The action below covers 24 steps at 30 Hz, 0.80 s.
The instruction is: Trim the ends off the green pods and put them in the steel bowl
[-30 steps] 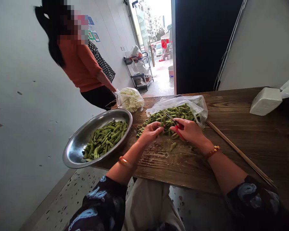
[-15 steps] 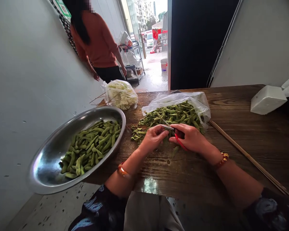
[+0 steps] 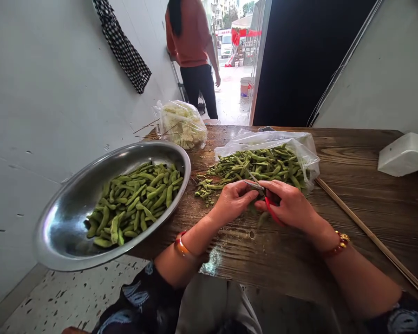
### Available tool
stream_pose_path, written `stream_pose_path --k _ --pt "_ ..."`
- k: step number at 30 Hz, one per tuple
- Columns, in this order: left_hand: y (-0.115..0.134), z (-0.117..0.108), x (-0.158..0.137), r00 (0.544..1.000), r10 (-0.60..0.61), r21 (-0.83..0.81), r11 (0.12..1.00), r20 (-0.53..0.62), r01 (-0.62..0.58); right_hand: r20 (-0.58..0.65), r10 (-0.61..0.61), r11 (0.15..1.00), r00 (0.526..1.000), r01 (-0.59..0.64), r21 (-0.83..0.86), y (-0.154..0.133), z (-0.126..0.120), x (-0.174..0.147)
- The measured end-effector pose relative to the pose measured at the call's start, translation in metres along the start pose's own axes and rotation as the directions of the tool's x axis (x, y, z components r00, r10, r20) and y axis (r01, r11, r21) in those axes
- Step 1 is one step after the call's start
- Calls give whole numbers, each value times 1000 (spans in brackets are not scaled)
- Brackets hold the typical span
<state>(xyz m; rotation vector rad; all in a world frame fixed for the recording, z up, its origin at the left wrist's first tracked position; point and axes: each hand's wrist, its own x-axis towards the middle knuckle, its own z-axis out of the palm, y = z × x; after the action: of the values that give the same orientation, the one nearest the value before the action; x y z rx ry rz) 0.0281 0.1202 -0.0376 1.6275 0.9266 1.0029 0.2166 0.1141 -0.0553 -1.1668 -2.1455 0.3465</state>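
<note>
My right hand (image 3: 289, 204) grips a pair of scissors with red handles (image 3: 272, 211), its metal blades pointing left, apart at the tips. My left hand (image 3: 233, 202) is closed in a pinch right at the blades; what sits between its fingertips is hidden. Just beyond both hands, a heap of green edamame pods (image 3: 261, 162) spills out of a clear plastic bag (image 3: 308, 150). Small green trimmings (image 3: 205, 189) lie at the heap's left end. To the left, a large steel basin (image 3: 66, 227) holds many loose pods (image 3: 135, 199).
Bagged cauliflower (image 3: 183, 125) stands at the table's far left corner, with thin sticks beside it. Long wooden sticks (image 3: 372, 236) lie across the wooden table (image 3: 355, 162) on the right. A white box (image 3: 404, 155) is at the far right. A person (image 3: 195, 51) stands near the doorway.
The view has shifted, so the table items appear slightly farther right. The person in the orange top has walked away toward the doorway. Both hands keep nearly the same pose at the scissors.
</note>
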Motion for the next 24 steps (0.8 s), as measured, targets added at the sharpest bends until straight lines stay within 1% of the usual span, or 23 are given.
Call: stream_pose_path --k 5,10,15,17,20,22,24 --pt "1 -5 1 1000 14 57 998 10 -14 4 -9 1000 1000 9 -7 1 -1 -1" --pt "-1 -10 3 1000 15 141 990 11 -17 41 0 1000 999 1 -7 1 -2 0" --pt "-3 -11 4 1000 4 155 988 18 -7 64 24 1000 998 -25 2 0 -3 1" --pt "-4 -11 5 1000 12 137 991 17 -14 81 32 999 996 -32 0 0 -3 1" --pt "-7 -11 6 999 13 91 996 -33 -10 104 34 999 994 -33 -7 1 -3 1" --pt "-9 -11 6 996 -52 -5 999 -70 52 92 46 999 995 -46 -2 3 -2 1" --pt "-11 -13 7 986 -141 -171 977 -94 124 48 75 997 996 -75 11 6 -1 2"
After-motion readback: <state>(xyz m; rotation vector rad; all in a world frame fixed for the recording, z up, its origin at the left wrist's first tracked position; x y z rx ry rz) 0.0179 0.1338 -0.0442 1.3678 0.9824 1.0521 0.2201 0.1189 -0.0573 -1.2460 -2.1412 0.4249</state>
